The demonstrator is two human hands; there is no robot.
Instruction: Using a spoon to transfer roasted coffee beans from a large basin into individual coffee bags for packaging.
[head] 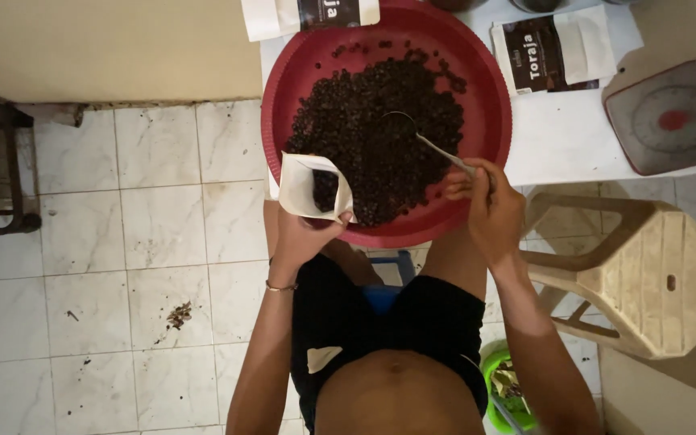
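A round red tray (489, 89) rests on a white table and holds a heap of dark roasted beans (380, 121). My left hand (304, 234) grips a small white pouch (309, 187) by its lower end, at the tray's near rim; the pouch mouth is open and shows dark beans inside. My right hand (489, 201) holds the handle of a metal spoon (424, 141), whose bowl lies in the bean heap.
Two white pouches with dark labels lie on the white table (565, 141), one (553, 50) to the right of the tray, one (308, 14) at its far rim. A weighing scale (674, 117) sits at the right. A beige plastic stool (646, 274) stands beside my right arm. Tiled floor lies to the left.
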